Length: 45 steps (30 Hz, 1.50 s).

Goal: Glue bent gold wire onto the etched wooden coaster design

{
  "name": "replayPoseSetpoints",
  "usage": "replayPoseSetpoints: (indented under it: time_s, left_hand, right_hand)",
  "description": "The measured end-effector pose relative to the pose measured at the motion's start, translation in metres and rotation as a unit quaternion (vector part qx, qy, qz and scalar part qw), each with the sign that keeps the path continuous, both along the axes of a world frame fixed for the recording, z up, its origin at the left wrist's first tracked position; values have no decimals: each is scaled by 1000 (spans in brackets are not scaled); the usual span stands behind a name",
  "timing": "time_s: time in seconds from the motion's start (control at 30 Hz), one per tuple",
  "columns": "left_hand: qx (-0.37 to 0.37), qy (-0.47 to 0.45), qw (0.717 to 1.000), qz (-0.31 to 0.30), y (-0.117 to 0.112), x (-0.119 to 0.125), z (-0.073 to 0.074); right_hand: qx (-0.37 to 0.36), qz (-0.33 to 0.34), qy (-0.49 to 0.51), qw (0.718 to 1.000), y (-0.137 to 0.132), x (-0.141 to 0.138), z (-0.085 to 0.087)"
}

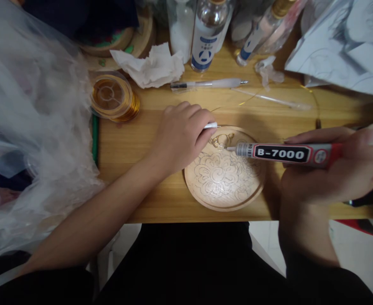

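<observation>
As the right hand (338,180) grips a B-7000 glue tube (278,153) near gold wire (216,140) on a wooden plate (226,208), the left hand (184,137) holds a white piece (210,125); over-squeezing could flood the wire.

Craft workspace, wooden table (119,146), spool of golden wire (114,97), B-7000 tube (281,153), flower-patterned wooden disc (218,186)

Just behind the translucent-barrelled pen (219,83) stands a transparent bottle (206,42) with a blue-and-white label; a gold-capped bottle (260,31) is behind its right end. Crumpled white tissue (151,67) lies by its left end, clear plastic sheeting (43,93) farther left, line-drawn papers (348,51) well right.
</observation>
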<state>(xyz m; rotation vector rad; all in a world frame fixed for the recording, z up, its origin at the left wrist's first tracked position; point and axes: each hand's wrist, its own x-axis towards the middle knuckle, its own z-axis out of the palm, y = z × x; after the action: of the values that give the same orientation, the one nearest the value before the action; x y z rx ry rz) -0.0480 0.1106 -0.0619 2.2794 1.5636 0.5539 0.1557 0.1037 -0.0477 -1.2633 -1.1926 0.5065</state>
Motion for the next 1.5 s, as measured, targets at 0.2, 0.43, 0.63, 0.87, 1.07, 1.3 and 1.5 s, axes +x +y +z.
replayPoseSetpoints:
  time_s: [0.2,0.43,0.63,0.87,1.07,1.3,1.5]
  left_hand:
    - [-4,0,1000,-2,0,0,0]
    - [8,-6,1000,-3,0,-1,-2]
    - [5,-7,1000,-4,0,-1,-2]
    - [12,-9,1000,-5,0,-1,-2]
    - [8,-9,1000,-2,0,0,-1]
    - [11,-5,1000,-2,0,-1,-2]
    - [6,-9,1000,-3,0,-1,-3]
  right_hand:
    - [0,-11,-16,1000,1,2,-2]
    - [-8,8,-16,1000,1,4,-3]
    - [-15,-13,-4,1000,2,2,-2]
    - [8,3,7,1000,4,2,-7]
    - [-8,-1,1,1000,2,1,-4]
    - [-11,19,-37,999,-2,-1,2]
    - [-5,17,-24,1000,-1,-1,1]
